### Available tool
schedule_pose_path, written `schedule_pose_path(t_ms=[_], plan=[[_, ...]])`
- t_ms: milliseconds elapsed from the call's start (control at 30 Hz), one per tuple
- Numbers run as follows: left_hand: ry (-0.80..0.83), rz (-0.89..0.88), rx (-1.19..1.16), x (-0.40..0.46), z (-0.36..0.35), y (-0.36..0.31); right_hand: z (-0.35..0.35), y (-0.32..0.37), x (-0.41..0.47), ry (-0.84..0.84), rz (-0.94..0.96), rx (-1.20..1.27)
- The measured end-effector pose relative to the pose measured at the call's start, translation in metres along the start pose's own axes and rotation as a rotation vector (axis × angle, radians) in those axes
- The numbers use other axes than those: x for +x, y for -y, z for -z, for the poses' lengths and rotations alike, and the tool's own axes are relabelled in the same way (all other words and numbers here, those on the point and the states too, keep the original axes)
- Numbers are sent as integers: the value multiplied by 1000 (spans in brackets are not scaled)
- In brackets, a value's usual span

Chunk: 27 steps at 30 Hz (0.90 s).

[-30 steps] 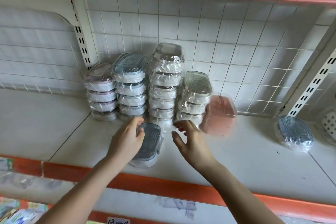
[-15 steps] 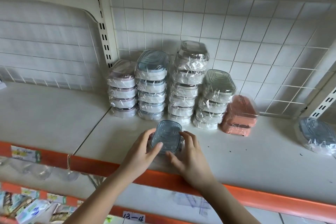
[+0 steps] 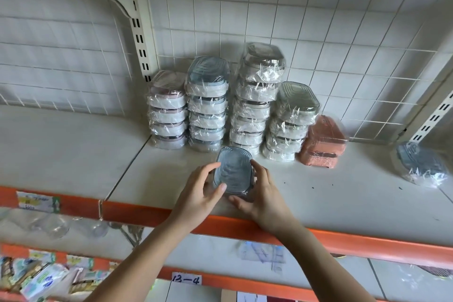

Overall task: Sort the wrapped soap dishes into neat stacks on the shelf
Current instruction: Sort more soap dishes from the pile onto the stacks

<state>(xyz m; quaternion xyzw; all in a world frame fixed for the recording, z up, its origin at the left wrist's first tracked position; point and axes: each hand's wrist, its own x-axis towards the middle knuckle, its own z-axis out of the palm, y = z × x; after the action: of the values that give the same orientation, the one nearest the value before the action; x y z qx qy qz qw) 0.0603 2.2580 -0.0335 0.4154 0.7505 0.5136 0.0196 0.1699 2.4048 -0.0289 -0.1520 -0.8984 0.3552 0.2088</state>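
Both of my hands are on one wrapped blue soap dish (image 3: 232, 170) near the front of the white shelf (image 3: 343, 193). My left hand (image 3: 198, 193) grips its left side, thumb lying across the ridged lid, and my right hand (image 3: 263, 193) curls its fingers (image 3: 257, 167) round the right edge, so the dish is clasped between the two. It sits just in front of the stacks at the back grid wall: a pink-lidded stack (image 3: 168, 110), a blue stack (image 3: 207, 105), a taller grey stack (image 3: 257, 98) and a shorter grey stack (image 3: 290, 122), all touching side by side. Right of them stands an orange soap dish (image 3: 322, 142) (tilted, leaning on the shorter grey stack). Well apart, at the far right, another blue wrapped dish (image 3: 420, 164) lies alone.
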Motion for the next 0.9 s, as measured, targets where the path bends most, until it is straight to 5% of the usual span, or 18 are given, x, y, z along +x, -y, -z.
schedule_pose_path(t_ms=[900], plan=[[-398, -314, 322, 31, 86, -74, 34, 105, 74, -100, 476, 159]])
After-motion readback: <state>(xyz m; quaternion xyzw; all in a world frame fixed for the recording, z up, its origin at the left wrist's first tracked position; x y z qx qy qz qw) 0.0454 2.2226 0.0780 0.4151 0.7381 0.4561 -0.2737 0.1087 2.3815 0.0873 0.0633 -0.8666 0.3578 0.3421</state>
